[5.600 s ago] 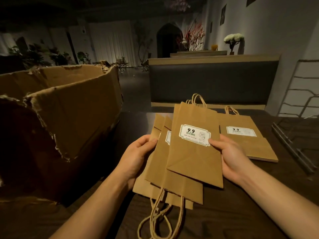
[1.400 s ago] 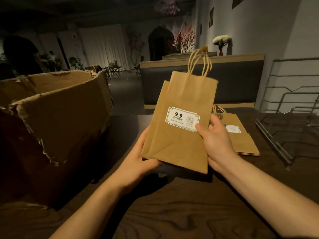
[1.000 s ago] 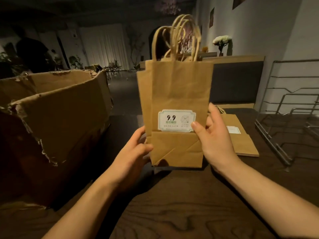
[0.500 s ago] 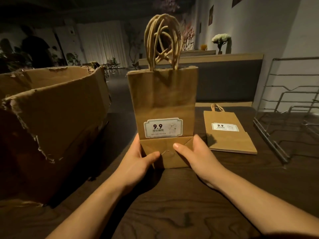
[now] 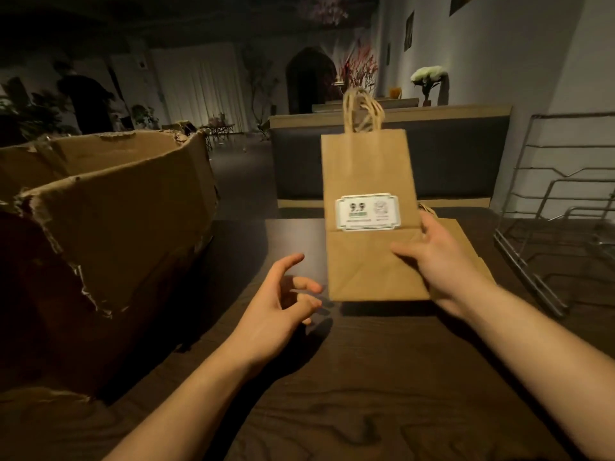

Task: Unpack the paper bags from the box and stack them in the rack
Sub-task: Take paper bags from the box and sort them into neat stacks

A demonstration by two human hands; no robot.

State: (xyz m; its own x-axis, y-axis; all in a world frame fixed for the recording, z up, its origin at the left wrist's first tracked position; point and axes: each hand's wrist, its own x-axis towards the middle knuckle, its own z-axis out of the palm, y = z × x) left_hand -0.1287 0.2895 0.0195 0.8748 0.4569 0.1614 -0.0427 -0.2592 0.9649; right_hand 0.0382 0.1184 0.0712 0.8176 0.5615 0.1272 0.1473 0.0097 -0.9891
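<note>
now left hand (image 5: 279, 294) off paper bags (image 5: 369, 227), fingers loose; right hand (image 5: 439, 257) alone grips them, shifted right toward rack (image 5: 549, 227).

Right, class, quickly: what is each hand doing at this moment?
Left hand: open, fingers loosely curled, holding nothing.
Right hand: holding the upright bundle of paper bags.

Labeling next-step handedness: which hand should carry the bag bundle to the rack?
Right. The right hand already grips the paper bags, and the wire rack stands on that side. The left hand is open, off the bags, nearer the box.
</note>
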